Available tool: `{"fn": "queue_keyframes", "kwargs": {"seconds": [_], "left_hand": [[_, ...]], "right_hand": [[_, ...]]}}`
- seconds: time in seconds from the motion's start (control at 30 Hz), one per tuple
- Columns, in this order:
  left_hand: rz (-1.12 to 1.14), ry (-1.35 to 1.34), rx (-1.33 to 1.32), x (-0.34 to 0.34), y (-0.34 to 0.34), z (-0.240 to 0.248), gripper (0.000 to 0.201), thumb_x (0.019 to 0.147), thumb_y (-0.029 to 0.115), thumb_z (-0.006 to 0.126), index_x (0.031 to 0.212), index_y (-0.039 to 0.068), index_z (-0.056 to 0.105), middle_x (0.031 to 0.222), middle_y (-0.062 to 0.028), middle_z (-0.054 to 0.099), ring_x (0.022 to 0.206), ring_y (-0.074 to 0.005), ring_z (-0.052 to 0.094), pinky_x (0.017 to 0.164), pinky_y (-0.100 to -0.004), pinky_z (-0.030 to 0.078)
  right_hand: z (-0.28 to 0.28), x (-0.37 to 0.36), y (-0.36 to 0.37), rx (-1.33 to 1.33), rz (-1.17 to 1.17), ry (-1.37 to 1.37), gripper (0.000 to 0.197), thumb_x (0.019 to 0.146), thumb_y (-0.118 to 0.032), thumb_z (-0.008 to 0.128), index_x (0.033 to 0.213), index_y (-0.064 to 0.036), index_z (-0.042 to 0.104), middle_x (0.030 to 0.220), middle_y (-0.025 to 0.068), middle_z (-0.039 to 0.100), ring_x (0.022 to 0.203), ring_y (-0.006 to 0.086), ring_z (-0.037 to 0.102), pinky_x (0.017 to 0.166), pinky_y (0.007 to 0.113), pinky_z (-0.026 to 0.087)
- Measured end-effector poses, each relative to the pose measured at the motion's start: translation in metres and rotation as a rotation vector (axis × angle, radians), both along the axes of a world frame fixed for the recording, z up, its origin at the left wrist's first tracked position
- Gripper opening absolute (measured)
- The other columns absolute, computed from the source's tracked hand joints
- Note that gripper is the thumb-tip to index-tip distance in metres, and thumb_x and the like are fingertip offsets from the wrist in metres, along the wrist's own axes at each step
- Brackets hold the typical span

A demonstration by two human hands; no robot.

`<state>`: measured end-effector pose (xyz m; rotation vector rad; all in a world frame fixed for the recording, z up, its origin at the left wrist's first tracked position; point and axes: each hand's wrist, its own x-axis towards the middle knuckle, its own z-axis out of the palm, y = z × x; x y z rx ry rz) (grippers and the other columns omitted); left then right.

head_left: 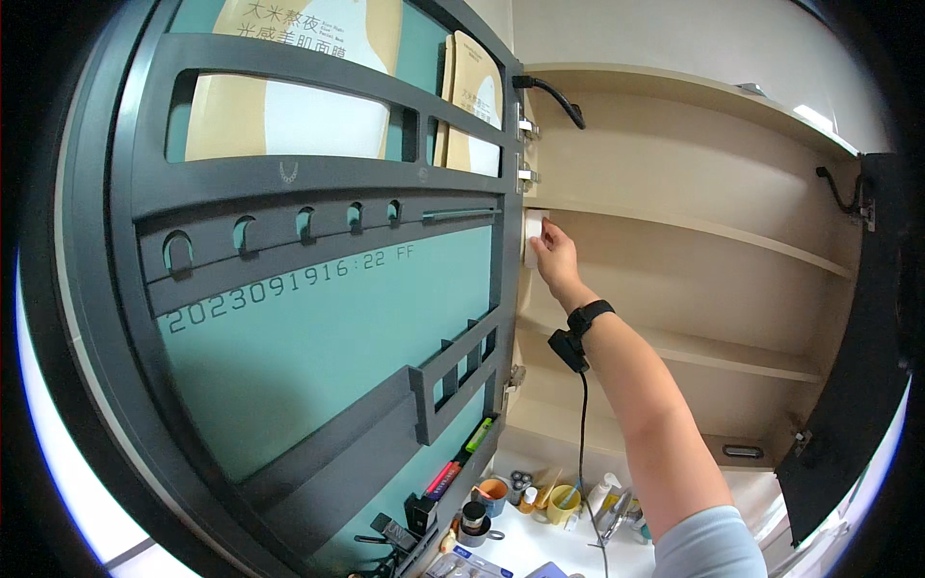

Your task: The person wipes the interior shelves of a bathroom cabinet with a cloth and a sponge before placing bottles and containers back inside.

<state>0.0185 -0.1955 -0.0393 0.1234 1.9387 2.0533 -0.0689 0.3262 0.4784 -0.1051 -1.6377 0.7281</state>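
Raised to the inner left side of a beige cabinet [694,255], my right hand [556,258] has its fingers closed on the edge of a small white rectangular piece [532,238]. The piece sits upright against the side wall, just below a shelf. Whether it is fixed there or loose, I cannot tell. On my right wrist is a black band [590,314] with a small black box [568,350] and a hanging black cable [583,424]. My left hand is out of view.
A wide-open door with a dark rack [328,178] on its teal inside fills the left, holding flat packets [289,116] and pens [443,479]. A dark door [829,366] stands open at right. Below, cups, including a yellow mug [564,503], and bottles crowd a white counter [617,559].
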Motion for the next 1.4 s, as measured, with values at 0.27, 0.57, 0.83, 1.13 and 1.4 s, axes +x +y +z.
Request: {"fn": "queue_keyframes", "kwargs": {"seconds": [0.27,0.57,0.83,1.13,1.4], "left_hand": [[-0.065,-0.027,0.242,-0.008,0.013,-0.001,0.042,0.08,0.025,0.062,0.108,-0.004,0.051,0.104,-0.0128,0.054,0.092,-0.0221,0.049,0.079,-0.0342,0.039],[-0.254,-0.084,0.38,0.001,0.048,0.065,0.039,0.083,0.024,0.058,0.111,-0.002,0.049,0.097,-0.0124,0.055,0.082,-0.0221,0.052,0.071,-0.0353,0.042],[-0.336,-0.145,0.438,0.016,0.062,0.091,0.037,0.085,0.022,0.054,0.114,0.0,0.047,0.091,-0.0122,0.056,0.073,-0.022,0.054,0.064,-0.0362,0.044],[-0.237,-0.221,0.422,0.032,0.064,0.105,0.032,0.088,0.021,0.051,0.113,0.002,0.047,0.075,-0.0094,0.053,0.053,-0.0189,0.048,0.05,-0.0346,0.042],[-0.118,-0.186,0.413,0.03,0.066,0.107,0.029,0.088,0.02,0.05,0.109,0.001,0.049,0.056,-0.0022,0.041,0.046,-0.0119,0.037,0.043,-0.0293,0.035]], "right_hand": [[0.006,0.0,0.005,-0.045,-0.064,0.037,0.039,0.078,-0.006,0.057,0.115,0.0012,0.051,0.096,0.0141,0.063,0.087,0.0191,0.06,0.076,0.029,0.046],[-0.007,0.014,-0.018,0.094,0.08,0.037,0.038,0.078,0.002,0.053,0.115,-0.003,0.052,0.121,0.0168,0.05,0.109,0.0244,0.051,0.088,0.029,0.041],[-0.077,0.018,-0.003,0.035,-0.169,-0.287,0.036,0.075,-0.004,0.052,0.111,-0.0018,0.055,0.1,0.0227,0.058,0.091,0.0278,0.06,0.078,0.031,0.046],[-0.026,0.017,0.006,0.119,-0.18,-0.105,0.04,0.072,-0.007,0.056,0.112,-0.004,0.054,0.089,0.0193,0.062,0.085,0.0286,0.061,0.074,0.036,0.048],[-0.052,0.029,-0.024,0.027,-0.302,-0.425,0.036,0.075,-0.006,0.058,0.111,-0.0006,0.055,0.085,0.0208,0.063,0.073,0.0281,0.064,0.068,0.034,0.049]]}}
